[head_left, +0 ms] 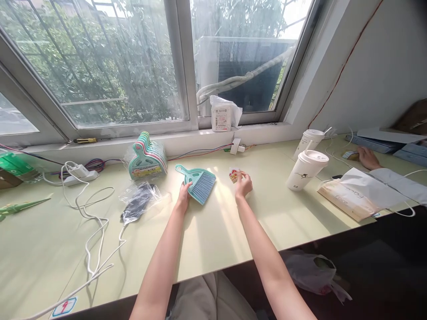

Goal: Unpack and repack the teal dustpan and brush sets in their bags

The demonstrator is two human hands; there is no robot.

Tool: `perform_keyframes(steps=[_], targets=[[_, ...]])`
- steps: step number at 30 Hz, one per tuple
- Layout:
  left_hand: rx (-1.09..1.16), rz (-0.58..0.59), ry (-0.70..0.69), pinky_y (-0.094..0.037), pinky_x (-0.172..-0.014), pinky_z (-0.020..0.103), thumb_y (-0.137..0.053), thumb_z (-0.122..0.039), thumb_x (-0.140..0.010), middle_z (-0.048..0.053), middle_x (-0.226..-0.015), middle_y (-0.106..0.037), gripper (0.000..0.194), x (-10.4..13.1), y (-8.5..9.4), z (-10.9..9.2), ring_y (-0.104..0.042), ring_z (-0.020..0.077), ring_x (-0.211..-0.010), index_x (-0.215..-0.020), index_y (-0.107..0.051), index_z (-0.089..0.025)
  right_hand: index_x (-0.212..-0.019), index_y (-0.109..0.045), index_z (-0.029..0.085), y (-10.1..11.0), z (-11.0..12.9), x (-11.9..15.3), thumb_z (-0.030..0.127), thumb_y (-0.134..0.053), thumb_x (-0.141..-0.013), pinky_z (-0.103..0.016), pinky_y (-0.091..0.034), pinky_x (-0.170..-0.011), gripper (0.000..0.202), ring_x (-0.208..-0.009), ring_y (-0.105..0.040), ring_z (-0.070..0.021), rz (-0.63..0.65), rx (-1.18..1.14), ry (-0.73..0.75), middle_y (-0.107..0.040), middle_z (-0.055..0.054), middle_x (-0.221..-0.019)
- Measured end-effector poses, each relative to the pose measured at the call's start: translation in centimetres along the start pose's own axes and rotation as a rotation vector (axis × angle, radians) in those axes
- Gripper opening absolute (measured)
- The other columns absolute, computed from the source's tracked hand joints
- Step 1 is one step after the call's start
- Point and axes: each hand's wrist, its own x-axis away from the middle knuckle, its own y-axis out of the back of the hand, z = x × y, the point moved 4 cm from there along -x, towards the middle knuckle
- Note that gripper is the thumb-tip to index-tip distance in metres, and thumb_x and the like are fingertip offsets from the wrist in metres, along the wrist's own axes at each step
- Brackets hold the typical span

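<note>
1 dustpan-and-brush (201, 186) in left hand (184, 194), clear of right hand (244, 184)

- Left edge, middle: a green-and-clear container (16, 165) and a green pointed object (25, 208) are both cut off.
- Centre: most fingers of the left hand (184, 195) are hidden under the teal brush-and-dustpan set (201, 187).
- Right of centre: the right hand (244, 184) covers part of a small card (233, 176), its print too small to read.
- Upper centre: fine print on the white package (221, 118) is unreadable.
- Right: the front cup (306, 171) partly hides the rear cup (308, 138); another person's sleeve (402, 182) runs off the edge.
</note>
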Motion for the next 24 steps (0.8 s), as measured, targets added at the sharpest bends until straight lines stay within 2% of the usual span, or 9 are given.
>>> perform_keyframes(steps=[2, 4, 7, 10, 13, 16, 19, 23, 24], targets=[[0.025, 0.054, 0.037, -0.055, -0.069, 0.034, -0.078, -0.039, -0.067, 0.007, -0.093, -0.069, 0.048, 0.4, -1.1, 0.4, -0.067, 0.0227, -0.083, -0.107, -0.061, -0.019, -0.111, -0.060, 0.016, -0.7, 1.3, 1.1, 0.056, -0.031, -0.094, -0.042, -0.040, -0.099, 0.052, -0.115, -0.056, -0.0266, -0.016, -0.121, 0.018, -0.062, -0.016, -0.124], [0.067, 0.123, 0.046, -0.055, -0.075, 0.036, -0.077, -0.044, -0.069, 0.010, -0.099, -0.070, 0.049, 0.8, -2.2, 0.8, -0.067, 0.0260, -0.092, -0.108, -0.062, -0.018, -0.123, -0.055, 0.017, -2.4, 3.0, 3.3, 0.055, -0.031, -0.095, -0.041, -0.037, -0.104, 0.053, -0.125, -0.051, -0.0250, 0.141, -0.138, 0.133, -0.055, -0.015, -0.136], [0.106, 0.149, 0.017, -0.055, -0.081, 0.037, -0.077, -0.047, -0.070, 0.010, -0.110, -0.069, 0.054, 1.2, -3.1, 1.0, -0.066, 0.0275, -0.100, -0.113, -0.061, -0.019, -0.137, -0.049, 0.022, -5.2, 4.4, 7.2, 0.055, -0.031, -0.096, -0.059, -0.013, -0.115, 0.055, -0.143, -0.028, -0.0297, 0.499, 0.055, 0.252, -0.038, -0.012, -0.152], [0.098, 0.104, -0.009, -0.054, -0.083, 0.034, -0.079, -0.042, -0.068, 0.009, -0.118, -0.067, 0.056, 1.3, -3.0, 0.8, -0.066, 0.0263, -0.104, -0.116, -0.059, -0.021, -0.149, -0.034, 0.021, -5.9, 4.9, 9.5, 0.054, -0.026, -0.098, -0.068, 0.003, -0.112, 0.061, -0.149, -0.010, -0.0313, 0.672, 0.167, 0.293, -0.026, -0.011, -0.158], [0.109, 0.084, -0.001, -0.053, -0.081, 0.032, -0.080, -0.038, -0.068, 0.009, -0.120, -0.067, 0.053, 1.3, -2.7, 0.6, -0.065, 0.0264, -0.106, -0.114, -0.059, -0.021, -0.150, -0.031, 0.025, -5.2, 5.6, 9.9, 0.052, -0.021, -0.100, -0.069, 0.010, -0.110, 0.058, -0.149, -0.011, -0.0299, 0.738, 0.132, 0.321, -0.034, -0.009, -0.155], [0.138, 0.078, -0.005, -0.053, -0.079, 0.031, -0.081, -0.036, -0.068, 0.009, -0.116, -0.068, 0.054, 1.3, -2.5, 0.3, -0.065, 0.0259, -0.103, -0.114, -0.059, -0.020, -0.143, -0.043, 0.033, -4.4, 6.3, 9.8, 0.046, -0.024, -0.101, -0.072, 0.017, -0.105, 0.048, -0.148, -0.018, -0.0294, 0.781, 0.057, 0.383, -0.044, -0.003, -0.149], [0.181, 0.068, -0.027, -0.053, -0.074, 0.029, -0.081, -0.038, -0.068, 0.008, -0.111, -0.069, 0.054, 1.2, -2.3, 0.0, -0.066, 0.0233, -0.097, -0.113, -0.058, -0.020, -0.125, -0.061, 0.036, -4.0, 6.5, 9.5, 0.036, -0.036, -0.099, -0.073, 0.013, -0.107, 0.036, -0.144, -0.029, -0.0292, 0.777, -0.016, 0.419, -0.054, -0.001, -0.141], [0.196, 0.049, -0.048, -0.052, -0.068, 0.028, -0.079, -0.042, -0.068, 0.006, -0.101, -0.069, 0.050, 1.1, -1.9, -0.2, -0.067, 0.0209, -0.088, -0.107, -0.057, -0.020, -0.100, -0.073, 0.031, -4.0, 5.8, 8.5, 0.022, -0.051, -0.088, -0.061, -0.014, -0.116, 0.027, -0.134, -0.044, -0.0268, 0.804, -0.153, 0.390, -0.057, -0.003, -0.137], [0.180, 0.046, -0.051, -0.051, -0.067, 0.028, -0.079, -0.041, -0.067, 0.005, -0.098, -0.069, 0.049, 1.1, -1.9, -0.2, -0.066, 0.0201, -0.086, -0.106, -0.056, -0.020, -0.097, -0.074, 0.031, -4.0, 5.6, 8.3, 0.020, -0.051, -0.086, -0.059, -0.017, -0.116, 0.028, -0.132, -0.046, -0.0263, 0.816, -0.178, 0.370, -0.057, -0.002, -0.137]])
